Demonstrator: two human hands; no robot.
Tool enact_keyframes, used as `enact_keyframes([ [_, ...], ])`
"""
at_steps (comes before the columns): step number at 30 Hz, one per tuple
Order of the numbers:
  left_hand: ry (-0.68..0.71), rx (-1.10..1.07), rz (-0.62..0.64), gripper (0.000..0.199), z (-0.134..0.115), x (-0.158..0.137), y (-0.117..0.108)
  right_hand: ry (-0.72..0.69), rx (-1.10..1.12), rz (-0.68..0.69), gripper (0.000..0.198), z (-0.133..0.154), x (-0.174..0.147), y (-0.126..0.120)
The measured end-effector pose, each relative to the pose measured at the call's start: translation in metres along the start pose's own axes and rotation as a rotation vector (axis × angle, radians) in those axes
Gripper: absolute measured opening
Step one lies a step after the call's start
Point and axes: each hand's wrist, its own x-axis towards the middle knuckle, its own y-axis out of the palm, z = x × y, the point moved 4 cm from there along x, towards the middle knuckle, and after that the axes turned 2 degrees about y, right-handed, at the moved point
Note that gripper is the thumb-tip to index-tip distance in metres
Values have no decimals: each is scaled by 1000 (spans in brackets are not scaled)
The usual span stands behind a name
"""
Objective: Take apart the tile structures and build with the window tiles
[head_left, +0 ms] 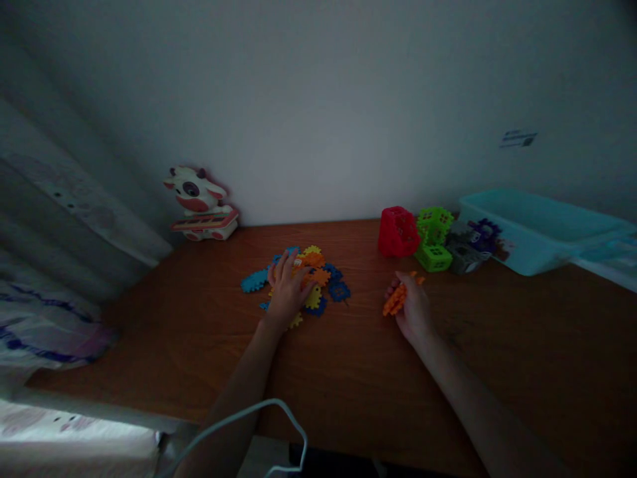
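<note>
My left hand [287, 285] rests on a loose pile of plastic toy gears, its fingers spread over them. Around it lie a light blue gear [255, 280], a yellow gear [313, 297], an orange gear [321, 276] and a dark blue piece [340, 291]. Whatever is under the palm is hidden. To the right of the pile, my right hand [414, 307] is closed around orange toy gears [397, 300], which look stacked together. How many are in the grip I cannot tell.
Behind my right hand stand a red block piece [398, 232], green blocks [434, 257], grey blocks [466, 257] and a purple gear [485, 234]. A pale turquoise bin [527, 255] is at the right. A cow toy keyboard [206, 222] sits back left. A white cable [259, 402] loops in front.
</note>
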Motion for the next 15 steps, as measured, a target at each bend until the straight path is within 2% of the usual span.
enact_keyframes([
  [3, -68, -39, -56, 27, 7, 2, -3, 22, 56, 52, 31, 1, -2, 5],
  [6, -25, -271, -19, 23, -17, 0, -3, 52, 130, 113, 34, 1, -4, 12],
  [9, 22, -546, 185, 37, -62, -8, 5, 57, 129, 177, 39, -5, -7, 18],
  [11, 17, -704, 370, 63, -91, -17, 15, 34, 77, 215, 43, -13, -8, 20],
  [13, -10, -797, 445, 80, -107, -23, 23, 2, -19, 258, 48, -21, -13, 21],
  [15, -63, -861, 452, 77, -110, -25, 30, -3, -153, 319, 50, -29, -21, 23],
])
